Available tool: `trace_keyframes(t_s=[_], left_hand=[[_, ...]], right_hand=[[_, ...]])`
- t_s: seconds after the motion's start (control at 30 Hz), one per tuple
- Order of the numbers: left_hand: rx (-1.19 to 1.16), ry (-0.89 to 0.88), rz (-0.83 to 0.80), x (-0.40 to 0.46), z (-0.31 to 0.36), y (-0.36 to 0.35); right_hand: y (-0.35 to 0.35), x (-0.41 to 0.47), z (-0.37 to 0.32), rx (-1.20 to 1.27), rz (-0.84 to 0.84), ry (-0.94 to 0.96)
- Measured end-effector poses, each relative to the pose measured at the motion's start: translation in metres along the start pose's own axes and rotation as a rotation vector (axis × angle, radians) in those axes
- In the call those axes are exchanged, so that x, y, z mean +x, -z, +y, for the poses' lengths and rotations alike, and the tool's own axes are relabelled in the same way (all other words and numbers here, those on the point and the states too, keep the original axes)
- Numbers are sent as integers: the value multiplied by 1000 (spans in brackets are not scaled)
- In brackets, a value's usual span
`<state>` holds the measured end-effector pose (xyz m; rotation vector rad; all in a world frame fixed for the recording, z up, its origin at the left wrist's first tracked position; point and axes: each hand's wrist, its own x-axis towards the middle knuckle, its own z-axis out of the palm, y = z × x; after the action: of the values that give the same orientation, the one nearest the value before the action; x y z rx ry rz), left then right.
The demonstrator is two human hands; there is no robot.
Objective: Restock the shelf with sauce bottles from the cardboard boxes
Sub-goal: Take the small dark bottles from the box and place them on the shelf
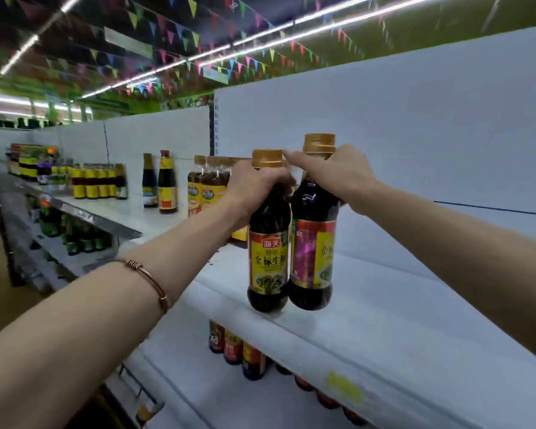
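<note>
Hands each gripped a sauce bottle by neck: left hand (pixel 258 187) w/ left bottle (pixel 269 243), right hand (pixel 331 178) w/ right bottle (pixel 313 239), bases touching shelf (pixel 384 305) edge

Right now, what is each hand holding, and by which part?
Each hand grips one dark sauce bottle by the neck, just under its gold cap: left hand on the left bottle, right hand on the right bottle.

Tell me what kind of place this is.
Most likely a grocery store aisle: long white shelves stocked with rows of labelled sauce bottles, and strings of coloured pennant flags hanging under strip lights.
</note>
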<state>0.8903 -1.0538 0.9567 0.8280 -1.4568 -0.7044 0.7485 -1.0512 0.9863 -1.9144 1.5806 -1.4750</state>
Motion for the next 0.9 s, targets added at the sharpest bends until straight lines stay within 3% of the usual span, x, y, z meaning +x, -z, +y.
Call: trace_keyframes(t_s=[0.37,0.77,0.9], left_hand=[[-29,33,-132,57,-52,-51],[-51,-44,-307,77,-72,-46],[-69,-46,-325,63,-90,-40]], right_hand=[[4,37,91,-223,169,-84],[-23,34,104,-84,277,-106],[-20,12,112,-1,194,-176]])
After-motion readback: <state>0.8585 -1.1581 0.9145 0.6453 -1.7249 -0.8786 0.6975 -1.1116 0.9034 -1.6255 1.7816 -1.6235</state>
